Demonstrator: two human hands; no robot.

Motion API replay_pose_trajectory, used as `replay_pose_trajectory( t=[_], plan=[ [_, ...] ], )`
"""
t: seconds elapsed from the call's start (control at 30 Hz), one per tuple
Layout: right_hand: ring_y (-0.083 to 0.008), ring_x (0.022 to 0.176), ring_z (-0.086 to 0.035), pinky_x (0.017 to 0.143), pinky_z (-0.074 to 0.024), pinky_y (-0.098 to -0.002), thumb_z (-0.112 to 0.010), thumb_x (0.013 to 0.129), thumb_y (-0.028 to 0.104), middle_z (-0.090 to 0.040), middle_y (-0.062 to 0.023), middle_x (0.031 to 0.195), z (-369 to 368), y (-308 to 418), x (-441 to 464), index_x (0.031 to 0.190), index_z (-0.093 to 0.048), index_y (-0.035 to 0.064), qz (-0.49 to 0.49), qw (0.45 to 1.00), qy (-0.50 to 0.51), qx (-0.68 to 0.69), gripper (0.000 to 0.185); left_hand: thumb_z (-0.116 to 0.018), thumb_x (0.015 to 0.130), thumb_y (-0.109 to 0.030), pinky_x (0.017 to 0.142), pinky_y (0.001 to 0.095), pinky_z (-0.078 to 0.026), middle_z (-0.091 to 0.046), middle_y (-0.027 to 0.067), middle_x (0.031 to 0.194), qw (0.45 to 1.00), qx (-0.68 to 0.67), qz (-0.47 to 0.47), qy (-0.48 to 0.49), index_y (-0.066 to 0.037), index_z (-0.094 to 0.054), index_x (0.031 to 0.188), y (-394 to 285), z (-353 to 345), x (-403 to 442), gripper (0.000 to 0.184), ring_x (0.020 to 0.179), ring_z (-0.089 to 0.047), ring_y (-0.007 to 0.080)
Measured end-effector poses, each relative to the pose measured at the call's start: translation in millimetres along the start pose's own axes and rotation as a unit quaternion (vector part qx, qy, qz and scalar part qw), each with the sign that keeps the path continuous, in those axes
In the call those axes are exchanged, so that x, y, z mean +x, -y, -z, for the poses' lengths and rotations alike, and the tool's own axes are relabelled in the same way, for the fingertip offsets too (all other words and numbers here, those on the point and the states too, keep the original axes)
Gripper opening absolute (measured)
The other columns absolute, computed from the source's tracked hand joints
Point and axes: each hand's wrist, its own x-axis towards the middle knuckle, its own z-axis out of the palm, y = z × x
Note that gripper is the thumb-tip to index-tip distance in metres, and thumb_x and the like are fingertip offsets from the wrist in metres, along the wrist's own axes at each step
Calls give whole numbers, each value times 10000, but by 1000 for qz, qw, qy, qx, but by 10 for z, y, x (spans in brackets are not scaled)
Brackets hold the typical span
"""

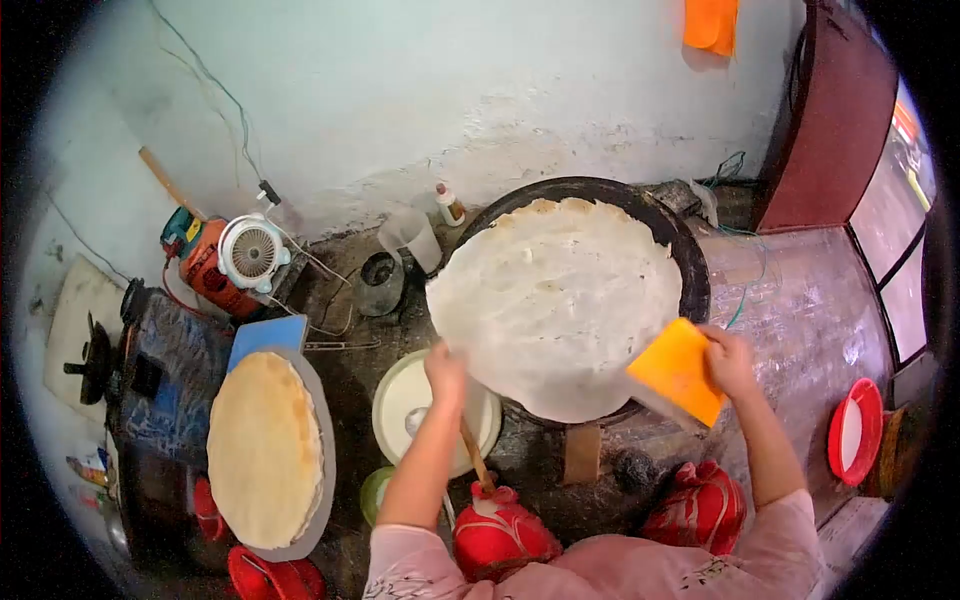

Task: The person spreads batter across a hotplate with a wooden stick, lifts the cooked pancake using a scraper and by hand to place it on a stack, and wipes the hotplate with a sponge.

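A large thin pale round sheet lies over a round black griddle, hanging past its left and front edges. My left hand is closed at the sheet's lower left edge, its fingers pinching that edge, somewhat blurred. In my right hand is an orange flat piece, held at its right side near the sheet's lower right edge. Below my left hand stands a round white basin with a ladle in it. A stack of round flat sheets rests on a board at the left.
Behind the basin are a dark round object, a clear jug and a small bottle. A white fan stands by an orange gas cylinder. A red basin is at the far right.
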Motion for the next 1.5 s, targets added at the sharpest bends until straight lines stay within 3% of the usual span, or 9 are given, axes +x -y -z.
replay_pose_trajectory(
  t=[0.07, 0.13, 0.27, 0.53, 0.7, 0.93, 1.13, 1.33, 1.5],
  plan=[
    [-334, 809, -615, 726, -476, -357, -522, 813, 172, -625, -183, 941, -76, 657, 255, 1230, -468, 61, -56, 991, 92, -74, 435, -569, 712, -60, 600, 343, -437, -595, 142, 734, 980, 145, -138, 7, 9, -612, 814, -685, 160, 166, 131, 637, -557, 238],
    [-368, 867, -583, 749, -474, -391, -584, 809, 258, -600, -207, 997, -351, 852, 472, 1297, -388, 104, 114, 991, 46, -57, 548, -589, 713, -80, 637, 366, -442, -563, 157, 785, 927, 210, -311, 19, 2, -598, 797, -1294, 401, 212, 118, 706, -554, 319],
    [-366, 893, -578, 780, -461, -403, -676, 733, 265, -581, -209, 1047, -504, 1726, 1082, 1394, -178, 179, 100, 991, 62, -68, 832, -610, 726, -40, 549, 287, -384, -474, 80, 687, 890, 200, -400, 82, 10, -574, 766, -2354, 1034, -130, 74, 606, -476, 197],
    [-335, 990, -555, 795, -460, -369, -712, 681, 212, -501, -160, 1226, -916, 2700, 1977, 1323, -354, 146, 146, 986, -71, -22, 738, -629, 723, -32, 599, 246, -380, -511, 29, 741, 903, 182, -385, 53, 19, -601, 800, -2443, 2217, -418, 96, 667, -476, 121],
    [-173, 728, -633, 661, -478, -290, -658, 718, 113, -667, -98, 774, -1206, 3160, 2160, 939, -601, 13, 152, 979, 127, -42, 250, -648, 722, -76, 574, 241, -383, -555, -2, 679, 955, 145, -257, -5, 4, -610, 749, -1820, 2751, 34, 92, 632, -489, 86],
    [-263, 803, -605, 690, -466, -353, -573, 758, 120, -648, -111, 853, -1227, 4644, 2331, 903, -611, 47, 284, 947, 39, -144, 167, -653, 720, -98, 548, 243, -423, -594, 5, 671, 974, 120, -139, -132, 9, -628, 765, -1897, 3276, 840, 118, 555, -513, 92],
    [-228, 756, -630, 659, -477, -302, -606, 802, 210, -651, -105, 823, -952, 5637, 1670, 992, -603, 64, 526, 818, -230, 46, 240, -607, 759, -73, 664, 231, -413, -599, 34, 754, 874, -53, -397, -275, 16, -620, 842, -2847, 4386, -17, 122, 694, -524, 87],
    [-166, 680, -641, 512, -492, -257, -569, 672, 67, -650, -113, 957, -1818, 4948, 155, 891, -662, 103, 673, 720, -145, 89, 241, -526, 756, -17, 925, 387, -398, -597, 158, 1018, 746, 186, -480, -422, 32, -595, 843, -1472, 5056, -1892, 121, 1041, -538, 305],
    [-250, 711, -625, 538, -499, -327, -571, 712, 72, -540, -69, 1197, -3367, 4297, -515, 1092, -576, 220, 550, 799, 198, 143, 408, -539, 679, 110, 921, 382, -395, -602, 101, 983, 839, 266, -292, -374, -21, -623, 852, -31, 5158, -2469, 233, 1073, -517, 294]
  ],
)
